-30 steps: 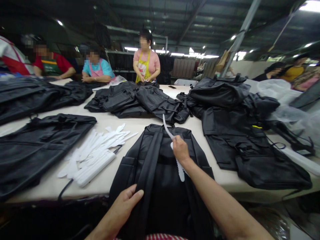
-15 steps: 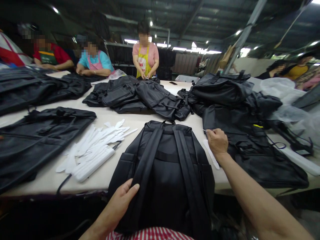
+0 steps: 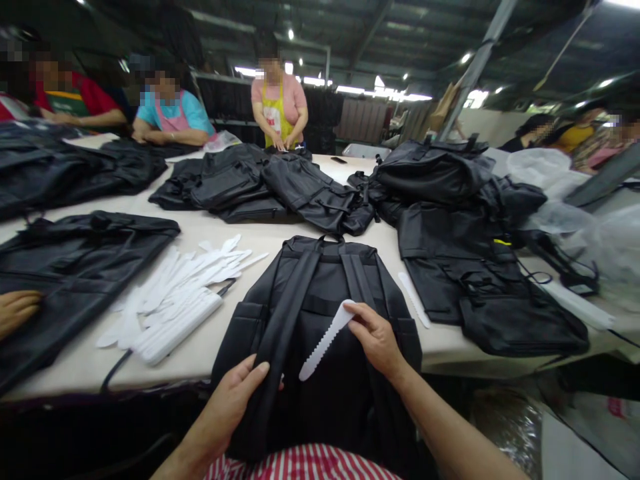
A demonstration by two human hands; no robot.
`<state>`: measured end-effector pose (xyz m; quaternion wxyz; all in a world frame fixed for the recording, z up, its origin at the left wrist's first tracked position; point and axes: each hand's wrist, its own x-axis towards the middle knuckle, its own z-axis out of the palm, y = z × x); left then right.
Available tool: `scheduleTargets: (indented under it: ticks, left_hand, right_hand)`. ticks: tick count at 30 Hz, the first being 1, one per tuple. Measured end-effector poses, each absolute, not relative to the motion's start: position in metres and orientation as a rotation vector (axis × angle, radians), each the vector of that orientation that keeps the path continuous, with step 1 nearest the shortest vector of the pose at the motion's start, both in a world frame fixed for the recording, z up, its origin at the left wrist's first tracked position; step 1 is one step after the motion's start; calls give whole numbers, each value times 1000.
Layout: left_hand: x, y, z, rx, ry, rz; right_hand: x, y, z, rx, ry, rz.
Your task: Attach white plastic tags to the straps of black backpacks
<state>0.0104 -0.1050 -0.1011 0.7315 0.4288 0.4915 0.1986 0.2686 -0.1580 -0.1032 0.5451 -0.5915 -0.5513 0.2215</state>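
Observation:
A black backpack (image 3: 327,407) lies in front of me with its shoulder straps facing up, its top resting on the table and its lower part against my striped apron (image 3: 310,463). My left hand (image 3: 237,400) is closed around the left shoulder strap (image 3: 286,320), thumb on top and fingers beneath. Above the back panel, my right hand (image 3: 377,340) pinches the broad end of a flat white serrated plastic strip (image 3: 325,343), shaped like a knife. The strip's narrow tip points down and left. Beside the backpack's right edge lies a second white serrated strip (image 3: 414,300).
A heap of white strips (image 3: 200,273) and a long white block (image 3: 180,327) lie left. Black bags (image 3: 450,267) cover the right; more (image 3: 230,180) lie behind. Another person's hand (image 3: 17,312) rests on a bag (image 3: 85,280). A person in a yellow apron (image 3: 277,113) stands opposite.
My right hand has moved left from beside the right-hand bag to over the backpack, and the white strip in it now shows fully. Another person's hand has come further into view at left.

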Motion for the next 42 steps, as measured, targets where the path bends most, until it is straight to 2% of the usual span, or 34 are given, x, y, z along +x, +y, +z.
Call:
scheduleTargets:
  ticks: [2,4,8,11,13,15,19,24,36,39,42]
  left_hand:
    - [11,-104,-103,955,1082,432]
    - [12,-104,-104,969,1083,423]
    - [12,-106,-103,987,1096,422]
    - [13,-107,-100,975,1093,423]
    - [14,-108,-99,945,1088,418]
    - [15,-109,-97,913,1084,421]
    - [15,-110,-97,895,1090,431]
    - [14,-111,-98,895,1100,424]
    - [14,-112,-101,889,1073,420]
    - [12,-111,-98,861,1074,432]
    - [9,-106,-92,820,1063,433]
  right_hand:
    - [263,-159,-105,-1380,-1110,807]
    - [259,-159,-108,-1343,-966,950]
    - [253,-152,-113,-1304,-966,1049]
    - [247,-142,-110,-1443,-1270,1054]
    - [242,-135,-105,-1568,-1571,901]
    - [238,-131,-100,-1667,-1826,601]
    - [236,-141,-101,-1879,-1879,40]
    - [234,-170,-113,-2084,-1745,-135]
    - [213,-167,-122,-2015,-1570,61]
    - [216,-167,-111,-1979,-1501,282]
    - [221,-175,-99,-1901,-1400,711]
